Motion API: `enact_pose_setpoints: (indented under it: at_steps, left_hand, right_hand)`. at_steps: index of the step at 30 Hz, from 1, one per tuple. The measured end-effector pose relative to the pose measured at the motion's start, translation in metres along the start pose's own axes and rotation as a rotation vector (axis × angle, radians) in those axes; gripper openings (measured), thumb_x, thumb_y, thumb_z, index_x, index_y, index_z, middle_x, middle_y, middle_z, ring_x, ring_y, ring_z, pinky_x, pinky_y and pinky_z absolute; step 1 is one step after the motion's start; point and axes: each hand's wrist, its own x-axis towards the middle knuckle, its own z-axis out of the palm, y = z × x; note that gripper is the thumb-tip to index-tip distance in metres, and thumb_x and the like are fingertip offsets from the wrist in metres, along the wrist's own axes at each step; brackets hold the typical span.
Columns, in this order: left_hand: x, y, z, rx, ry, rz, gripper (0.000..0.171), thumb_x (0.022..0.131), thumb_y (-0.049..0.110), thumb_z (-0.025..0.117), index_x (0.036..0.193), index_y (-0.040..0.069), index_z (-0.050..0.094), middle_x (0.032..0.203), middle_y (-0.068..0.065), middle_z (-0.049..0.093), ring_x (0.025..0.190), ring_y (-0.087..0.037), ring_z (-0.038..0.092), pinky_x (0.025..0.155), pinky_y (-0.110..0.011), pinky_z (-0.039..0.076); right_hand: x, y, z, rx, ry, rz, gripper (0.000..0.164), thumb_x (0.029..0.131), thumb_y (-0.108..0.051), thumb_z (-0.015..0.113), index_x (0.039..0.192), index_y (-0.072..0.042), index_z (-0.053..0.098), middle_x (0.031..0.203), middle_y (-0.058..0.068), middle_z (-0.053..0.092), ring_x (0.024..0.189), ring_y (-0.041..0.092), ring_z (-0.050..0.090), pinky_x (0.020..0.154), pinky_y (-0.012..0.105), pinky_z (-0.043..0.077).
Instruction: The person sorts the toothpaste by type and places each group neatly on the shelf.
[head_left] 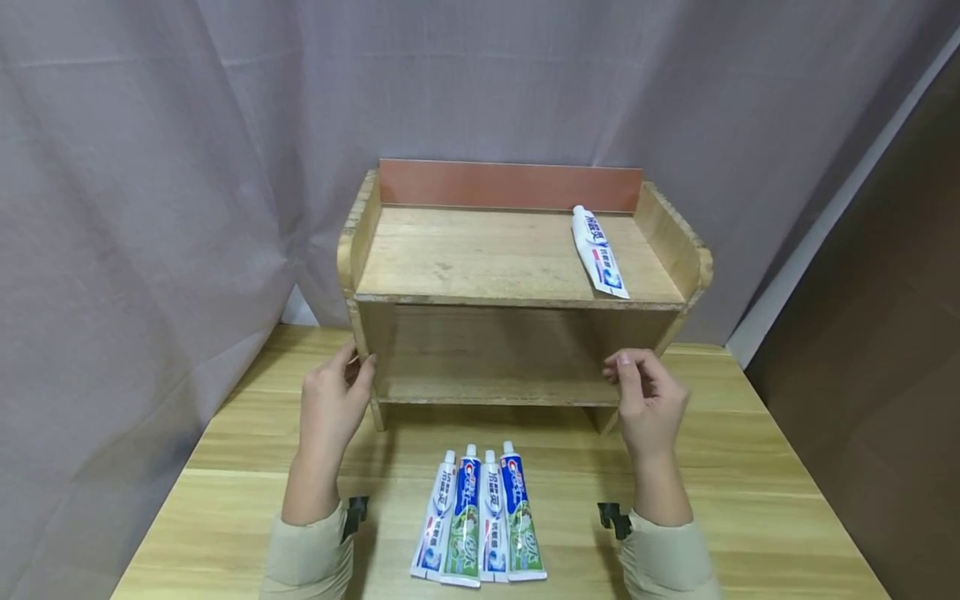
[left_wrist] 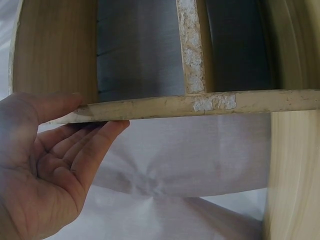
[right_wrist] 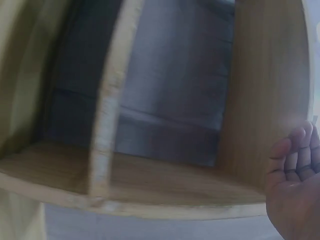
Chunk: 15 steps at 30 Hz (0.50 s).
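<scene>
My left hand [head_left: 330, 404] grips the left side panel of a small two-tier wooden shelf [head_left: 465, 254]. In the left wrist view, the thumb lies on one face of the panel [left_wrist: 165, 105] and the fingers lie on the other. By the shelf's right side, my right hand [head_left: 648, 400] has loosely bent fingers and nothing visible in them. The right wrist view shows those fingers [right_wrist: 305, 155] beside the right panel. A white toothpaste tube [head_left: 597, 254] lies on the top tier, toward the right, cap to the back.
In front of the shelf, several toothpaste tubes lie side by side, caps toward it: white ones [head_left: 437, 521] alternate with blue-and-green ones [head_left: 522, 517]. They rest on the wooden table [head_left: 750, 500]. A grey curtain [head_left: 487, 83] hangs behind; a brown panel [head_left: 885, 292] stands at right.
</scene>
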Motion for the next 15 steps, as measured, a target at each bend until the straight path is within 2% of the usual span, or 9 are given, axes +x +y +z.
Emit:
enact_pose_setpoints:
  at_steps: [5, 10, 15]
  left_hand:
    - [-0.001, 0.003, -0.002, -0.004, 0.005, 0.008, 0.033, 0.097, 0.013, 0.067, 0.127, -0.002, 0.065, 0.115, -0.026, 0.069, 0.094, -0.037, 0.073, 0.076, -0.037, 0.064]
    - [-0.001, 0.003, -0.002, -0.007, 0.008, 0.019, 0.034, 0.097, 0.012, 0.067, 0.129, -0.002, 0.064, 0.116, -0.026, 0.069, 0.094, -0.038, 0.073, 0.076, -0.038, 0.064]
    - [-0.001, 0.004, -0.001, -0.007, 0.009, 0.025, 0.034, 0.097, 0.011, 0.067, 0.128, -0.003, 0.064, 0.115, -0.027, 0.069, 0.094, -0.038, 0.073, 0.075, -0.039, 0.064]
  right_hand:
    - [-0.018, -0.002, 0.001, -0.005, -0.069, 0.012, 0.02, 0.092, 0.017, 0.052, 0.077, 0.014, 0.064, 0.069, 0.026, 0.063, 0.065, 0.008, 0.065, 0.061, 0.012, 0.057]
    - [-0.031, -0.012, 0.003, -0.003, -0.116, 0.044, 0.019, 0.093, 0.017, 0.051, 0.077, 0.016, 0.062, 0.069, 0.026, 0.062, 0.065, 0.011, 0.064, 0.062, 0.013, 0.058]
    - [-0.046, 0.003, 0.0, -0.011, -0.136, 0.066, 0.018, 0.091, 0.019, 0.053, 0.078, 0.012, 0.064, 0.069, 0.024, 0.063, 0.066, 0.01, 0.064, 0.061, 0.011, 0.056]
